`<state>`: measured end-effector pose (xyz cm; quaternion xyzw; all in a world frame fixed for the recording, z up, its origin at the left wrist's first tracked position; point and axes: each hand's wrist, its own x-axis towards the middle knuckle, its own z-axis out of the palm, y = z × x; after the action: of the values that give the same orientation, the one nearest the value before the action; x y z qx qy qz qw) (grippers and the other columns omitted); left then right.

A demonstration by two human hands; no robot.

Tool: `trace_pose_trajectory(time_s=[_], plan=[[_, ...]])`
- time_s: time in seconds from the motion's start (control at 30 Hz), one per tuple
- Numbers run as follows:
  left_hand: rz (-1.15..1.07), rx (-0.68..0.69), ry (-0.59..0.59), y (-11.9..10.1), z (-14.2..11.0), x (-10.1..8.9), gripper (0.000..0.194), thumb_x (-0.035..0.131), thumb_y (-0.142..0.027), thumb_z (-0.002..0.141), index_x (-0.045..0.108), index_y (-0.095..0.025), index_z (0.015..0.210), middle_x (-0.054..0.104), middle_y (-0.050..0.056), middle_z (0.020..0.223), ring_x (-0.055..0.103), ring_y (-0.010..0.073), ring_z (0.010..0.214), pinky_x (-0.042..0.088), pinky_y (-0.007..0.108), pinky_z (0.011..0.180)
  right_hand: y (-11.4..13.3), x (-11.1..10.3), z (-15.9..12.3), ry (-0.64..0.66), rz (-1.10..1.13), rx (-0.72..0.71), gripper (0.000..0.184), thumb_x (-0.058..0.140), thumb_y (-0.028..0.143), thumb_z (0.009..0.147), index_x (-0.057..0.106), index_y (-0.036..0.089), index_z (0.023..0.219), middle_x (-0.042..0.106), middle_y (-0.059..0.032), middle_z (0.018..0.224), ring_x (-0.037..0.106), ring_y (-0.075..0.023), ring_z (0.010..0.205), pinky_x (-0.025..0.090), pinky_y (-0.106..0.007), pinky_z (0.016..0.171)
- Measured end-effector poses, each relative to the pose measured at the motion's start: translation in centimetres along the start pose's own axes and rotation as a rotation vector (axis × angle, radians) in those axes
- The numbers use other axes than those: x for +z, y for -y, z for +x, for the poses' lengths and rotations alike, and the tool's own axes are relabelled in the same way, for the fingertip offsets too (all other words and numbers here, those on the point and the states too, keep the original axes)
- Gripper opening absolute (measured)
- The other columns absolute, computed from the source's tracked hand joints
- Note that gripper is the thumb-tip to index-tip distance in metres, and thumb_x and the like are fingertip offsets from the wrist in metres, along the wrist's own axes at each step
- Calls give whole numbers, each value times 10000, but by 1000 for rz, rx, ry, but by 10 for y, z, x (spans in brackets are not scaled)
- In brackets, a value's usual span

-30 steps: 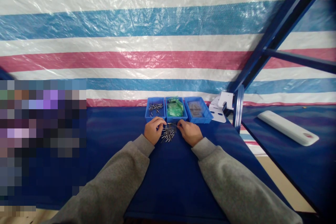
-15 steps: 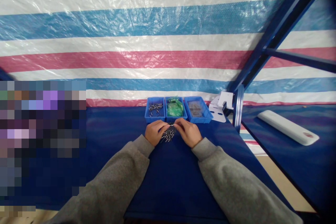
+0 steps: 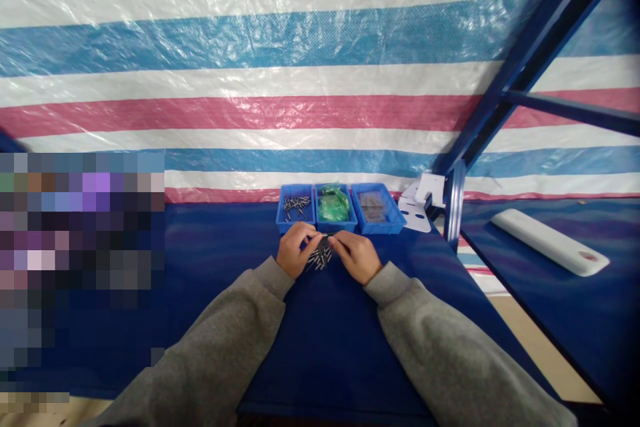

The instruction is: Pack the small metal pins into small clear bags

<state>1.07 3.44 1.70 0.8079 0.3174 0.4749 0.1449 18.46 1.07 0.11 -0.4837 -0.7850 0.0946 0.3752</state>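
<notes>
Drawing closer than a moment ago: left hand (image 3: 297,250) and right hand (image 3: 356,257) | fingertips pinching a small dark part (image 3: 325,241) between them | part above loose metal screws (image 3: 320,258) | near a blue plastic tray (image 3: 296,212)

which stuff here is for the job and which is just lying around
Job: left hand, right hand, loose metal screws, blue tray of screws, green bag in middle tray, right blue tray.
Lying around: white bracket, long white bar.
</notes>
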Motion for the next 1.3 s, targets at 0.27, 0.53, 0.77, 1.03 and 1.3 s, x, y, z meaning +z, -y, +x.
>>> trace_pose_trajectory(time_s=[0.27, 0.53, 0.77, 1.03, 1.3], plan=[[20, -107, 61, 2, -2, 2, 179, 419, -266, 882, 547, -152, 829, 639, 37, 757, 610, 123, 713, 469, 240, 700, -1, -4, 1, -92, 10, 42, 364, 315, 374, 911, 600, 180, 796, 637, -55, 773, 596, -150, 731, 433, -238, 699], [17, -96, 43, 7, -4, 3, 154, 518, -283, 834, 621, -175, 874, 653, -6, 666, 596, 96, 574, 452, 192, 608, 3, -8, 1, -169, 58, 23, 291, 353, 319, 900, 605, 175, 880, 646, -63, 847, 599, -158, 798, 446, -258, 740], [-44, -156, 64, 6, -6, 3, 183, 507, -310, 835, 579, -174, 934, 523, -73, 462, 486, 59, 412, 396, 158, 493, 8, -8, -1, -47, 90, -94, 234, 420, 306, 874, 616, 187, 922, 629, -44, 798, 587, -134, 703, 461, -241, 669], [-150, -189, -20, 4, -1, 1, 189, 593, -335, 769, 656, -162, 810, 677, 14, 669, 607, 104, 526, 495, 216, 593, 4, -6, 0, -70, 71, -23, 260, 356, 301, 898, 588, 186, 872, 637, -46, 817, 599, -142, 759, 454, -237, 704], [-529, -427, -10, 9, 2, 5, 229, 676, -320, 691, 637, -108, 769, 661, 41, 642, 620, 130, 545, 522, 245, 563, 6, -8, 0, -29, 79, -12, 295, 314, 315, 914, 572, 193, 839, 623, -35, 759, 590, -136, 713, 437, -226, 675]])
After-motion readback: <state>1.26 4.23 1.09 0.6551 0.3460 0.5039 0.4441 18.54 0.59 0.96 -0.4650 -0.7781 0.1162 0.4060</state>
